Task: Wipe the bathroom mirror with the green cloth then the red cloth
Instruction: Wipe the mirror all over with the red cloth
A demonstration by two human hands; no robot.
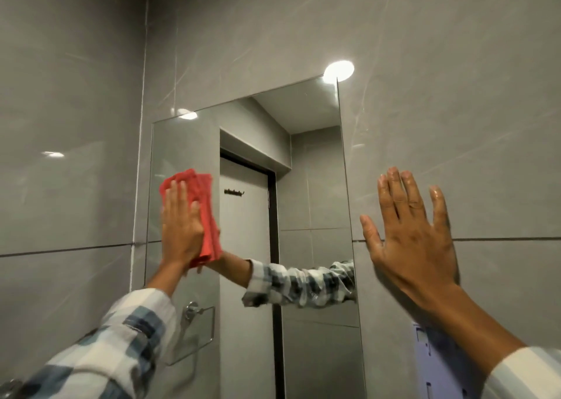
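Observation:
A tall frameless mirror (pixel 312 186) hangs on the grey tiled wall. My left hand (pixel 180 228) presses a folded red cloth (pixel 206 216) flat against the mirror's left part, fingers pointing up. The cloth shows above and to the right of the palm. My right hand (pixel 409 234) rests flat on the wall tile just right of the mirror, fingers spread, holding nothing. No green cloth is in view. The mirror reflects my checked sleeve and a white door.
Grey glossy wall tiles (pixel 76 125) surround the mirror, with a corner joint at the left. A pale purple wall-mounted holder (pixel 431 362) sits under my right forearm. A chrome ring holder appears in the mirror's lower left reflection (pixel 197 322).

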